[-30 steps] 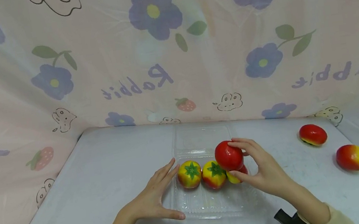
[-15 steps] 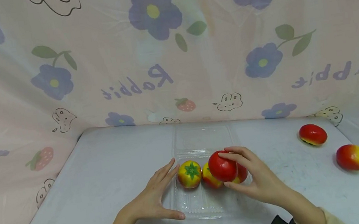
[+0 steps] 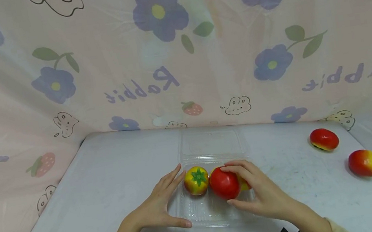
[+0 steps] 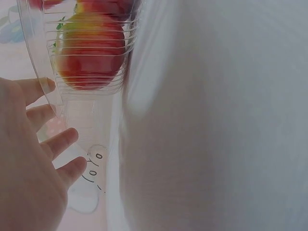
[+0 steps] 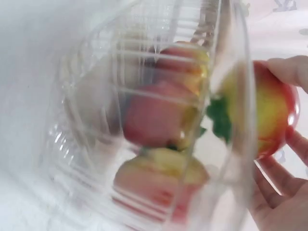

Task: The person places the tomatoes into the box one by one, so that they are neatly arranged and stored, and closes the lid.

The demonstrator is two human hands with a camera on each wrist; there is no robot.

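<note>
Spreading its fingers with nothing in them, the left hand (image 3: pixel 156 207) flanked the clear container (image 3: pixel 199 211). Inside sat a yellow-red fruit (image 3: pixel 196 180) and two further fruits (image 3: pixel 245 184), so filling looked about half done; the lid (image 3: pixel 211 144) lay open behind. Above them hung a red fruit (image 3: pixel 224 184), gripped by the right hand (image 3: pixel 268 193). Farther right, a red oval fruit (image 3: pixel 324 140) and a red-and-yellow fruit (image 3: pixel 365 163) lay outside, seemingly left over.

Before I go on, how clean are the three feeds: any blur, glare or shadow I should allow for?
Head: crisp, fairly even light, small highlights on the held red fruit and glints on the clear container; left wrist: dimmer, with broad grey shading across the table; right wrist: bright but blurred, the three packed fruits smeared, white glints on the container's ribbed plastic.
</note>
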